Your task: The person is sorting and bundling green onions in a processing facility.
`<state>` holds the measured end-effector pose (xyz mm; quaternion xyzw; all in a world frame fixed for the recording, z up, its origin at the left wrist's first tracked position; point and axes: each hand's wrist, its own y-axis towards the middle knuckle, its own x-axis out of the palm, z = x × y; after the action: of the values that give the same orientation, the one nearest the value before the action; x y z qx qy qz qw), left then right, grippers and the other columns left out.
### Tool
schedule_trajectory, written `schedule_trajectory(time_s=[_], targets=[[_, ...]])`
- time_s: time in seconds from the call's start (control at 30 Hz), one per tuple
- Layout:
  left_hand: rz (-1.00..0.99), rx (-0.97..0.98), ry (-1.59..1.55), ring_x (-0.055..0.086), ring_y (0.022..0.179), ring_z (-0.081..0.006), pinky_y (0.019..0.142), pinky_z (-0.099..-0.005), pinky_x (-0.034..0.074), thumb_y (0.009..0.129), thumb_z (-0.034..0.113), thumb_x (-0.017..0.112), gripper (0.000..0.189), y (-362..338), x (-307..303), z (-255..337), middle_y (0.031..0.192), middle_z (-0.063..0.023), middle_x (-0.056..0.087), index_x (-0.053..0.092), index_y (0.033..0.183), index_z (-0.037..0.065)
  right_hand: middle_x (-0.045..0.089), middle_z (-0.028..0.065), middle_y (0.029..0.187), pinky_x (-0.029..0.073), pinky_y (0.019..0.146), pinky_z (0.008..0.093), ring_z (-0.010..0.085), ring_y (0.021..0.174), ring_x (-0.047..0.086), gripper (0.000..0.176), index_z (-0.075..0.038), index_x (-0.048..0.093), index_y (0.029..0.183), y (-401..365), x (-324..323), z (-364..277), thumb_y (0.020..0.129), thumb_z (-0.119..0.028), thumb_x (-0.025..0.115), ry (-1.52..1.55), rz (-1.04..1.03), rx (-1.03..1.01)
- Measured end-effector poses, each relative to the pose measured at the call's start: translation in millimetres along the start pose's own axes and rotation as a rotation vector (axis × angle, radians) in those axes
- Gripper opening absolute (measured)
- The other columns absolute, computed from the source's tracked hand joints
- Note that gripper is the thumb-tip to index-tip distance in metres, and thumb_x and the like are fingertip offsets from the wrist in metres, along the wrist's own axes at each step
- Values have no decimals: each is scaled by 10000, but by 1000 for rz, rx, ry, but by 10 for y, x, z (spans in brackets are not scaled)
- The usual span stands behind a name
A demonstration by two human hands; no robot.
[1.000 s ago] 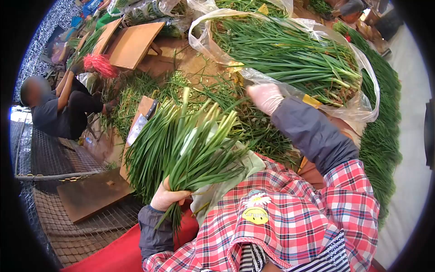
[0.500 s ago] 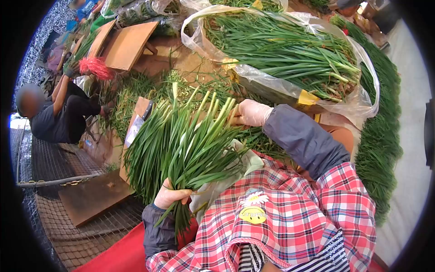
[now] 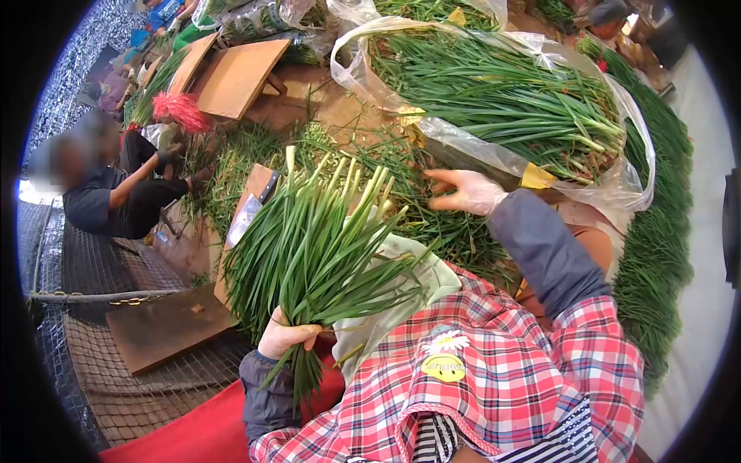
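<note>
My left hand, gloved with bare fingertips, is wrapped round the leafy end of a bunch of garlic chives. The pale stem ends fan out and point away from me. My right hand, in a thin whitish glove, is apart from the bunch on its right; its fingers are stretched out and nothing shows in them. Below it lie loose green leaves. A pale cloth covers part of my lap behind the bunch. Left of the bunch, a knife rests on a wooden board.
A large clear plastic bag filled with chives stands ahead right. A long row of greens runs along the right. Another person crouches at left near pink ties and a wooden stool. Trimmings litter the ground.
My right hand has moved from the stem ends outward to the right, and its fingers have opened. My left hand keeps hold of the bunch. The crouching person has lowered their arms.
</note>
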<state>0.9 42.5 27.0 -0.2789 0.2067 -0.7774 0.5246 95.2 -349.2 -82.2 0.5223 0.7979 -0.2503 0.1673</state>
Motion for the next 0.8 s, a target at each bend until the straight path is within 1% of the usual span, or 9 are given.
schedule_trajectory(time_s=[0.03,0.2,0.3,0.37,0.43,0.5,0.57,0.7,0.8], targets=[[2,-4,12,510,478,-129,472,-237,399,679,17,664,327,42,18,-4,776,-94,630,598,998,-15,658,115,965,471,801,332,230,892,616,493,17,572,1170,95,44,-176,787,-280,657,462,-29,-39],[-43,-25,35,516,490,-118,478,-231,402,678,6,671,291,161,159,4,758,-84,628,611,962,-11,674,78,827,471,744,275,145,765,609,290,28,664,920,284,312,-497,779,-223,696,837,21,74],[-12,-24,29,517,489,-118,477,-230,400,675,-3,659,296,50,144,50,746,-86,623,610,966,-18,676,101,829,495,718,327,198,749,632,251,-13,673,922,382,76,166,816,-238,639,205,504,146],[11,28,31,506,475,-123,464,-235,391,673,-6,638,318,1,83,32,728,-89,611,597,987,-36,678,152,896,511,671,409,315,835,658,173,-50,694,880,427,33,626,806,-126,557,-776,213,369],[64,68,3,497,465,-126,457,-237,385,680,1,625,340,-31,99,89,714,-90,606,582,1014,-44,687,118,917,511,687,433,277,857,664,175,-91,708,868,262,105,651,780,-115,560,-967,-300,468],[71,122,42,475,435,-130,432,-248,369,697,33,605,387,22,10,110,582,-79,549,534,1070,-38,690,99,917,511,718,396,277,849,662,199,-95,708,917,50,200,454,775,-129,573,-1003,250,199],[124,162,59,475,427,-135,419,-255,364,699,42,615,367,63,40,228,549,-72,530,537,1050,-27,690,83,891,505,720,378,260,789,659,203,-99,705,946,-100,-13,30,802,-185,591,-631,200,205],[105,330,-2,460,407,-144,397,-263,361,749,95,605,314,270,131,351,531,-69,515,544,1031,-29,682,63,821,495,635,317,150,694,625,272,-36,690,939,-382,93,-486,831,-276,623,315,-633,210],[9,387,-52,450,400,-136,379,-252,347,748,101,611,329,403,248,414,537,-63,509,535,1037,-36,669,55,809,493,615,265,120,679,610,267,-8,680,939,-394,365,-542,831,-244,615,466,-679,72]])
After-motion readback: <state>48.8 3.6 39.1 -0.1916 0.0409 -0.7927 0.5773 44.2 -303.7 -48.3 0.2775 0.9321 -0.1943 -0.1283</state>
